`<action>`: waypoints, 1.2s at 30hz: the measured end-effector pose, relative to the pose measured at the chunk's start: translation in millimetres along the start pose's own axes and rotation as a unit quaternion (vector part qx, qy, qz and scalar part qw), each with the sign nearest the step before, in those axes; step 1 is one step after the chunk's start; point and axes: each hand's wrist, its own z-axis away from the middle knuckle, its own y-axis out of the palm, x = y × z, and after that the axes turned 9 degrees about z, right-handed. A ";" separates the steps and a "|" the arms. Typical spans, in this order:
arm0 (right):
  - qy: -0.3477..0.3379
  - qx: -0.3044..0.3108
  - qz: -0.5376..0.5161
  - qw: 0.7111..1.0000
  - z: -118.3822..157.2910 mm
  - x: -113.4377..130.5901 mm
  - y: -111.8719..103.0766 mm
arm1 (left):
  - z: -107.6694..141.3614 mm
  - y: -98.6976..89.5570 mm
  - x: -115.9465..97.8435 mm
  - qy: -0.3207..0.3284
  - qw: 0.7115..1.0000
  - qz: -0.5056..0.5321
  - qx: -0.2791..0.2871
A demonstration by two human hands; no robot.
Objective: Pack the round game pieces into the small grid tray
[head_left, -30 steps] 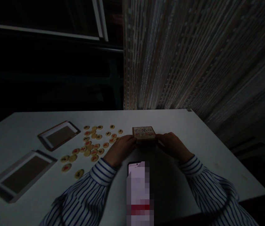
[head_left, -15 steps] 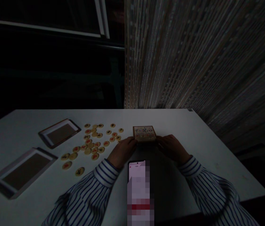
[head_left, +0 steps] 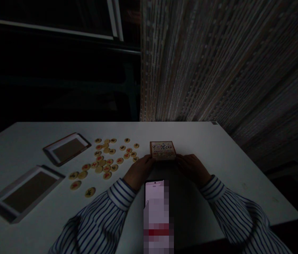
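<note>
A small Chinese chess box [head_left: 163, 149] with printed characters on its top lies on the white table in front of me. At its near left corner, the fingers of my left hand [head_left: 140, 170] are closed against the side. My right hand [head_left: 192, 168] grips the opposite side near the right corner; its fingertips are dark and partly hidden. Round Chinese chess pieces [head_left: 107, 168] with red or black characters are scattered to the left of my left hand, some face down. Between my forearms lies a phone [head_left: 154, 190] with a lit, partly blurred screen.
Two shallow open box trays lie on the left, one farther back [head_left: 71, 149] and one nearer [head_left: 29, 190]. The white table [head_left: 244, 176] ends at a right edge. Behind it hangs a string curtain [head_left: 186, 70]. The room is dim.
Both hands stay on the chess box with almost no movement. The view has shifted very slightly; the pieces, trays and phone lie as before.
</note>
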 end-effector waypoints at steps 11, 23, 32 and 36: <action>-0.002 -0.003 0.006 1.000 3.7 1.8 3.9 | -1.5 7.2 3.2 0.068 0.995 -0.032 -0.060; -0.025 0.016 -0.005 1.000 6.4 3.3 4.3 | -1.2 17.0 9.5 0.067 0.998 -0.015 -0.005; 0.046 -0.001 -0.066 0.997 -12.1 4.5 9.5 | -16.9 9.9 3.6 0.052 0.997 0.020 -0.045; 0.069 0.018 -0.085 0.994 -37.1 6.1 25.7 | -37.4 13.8 2.7 0.003 0.998 -0.003 -0.060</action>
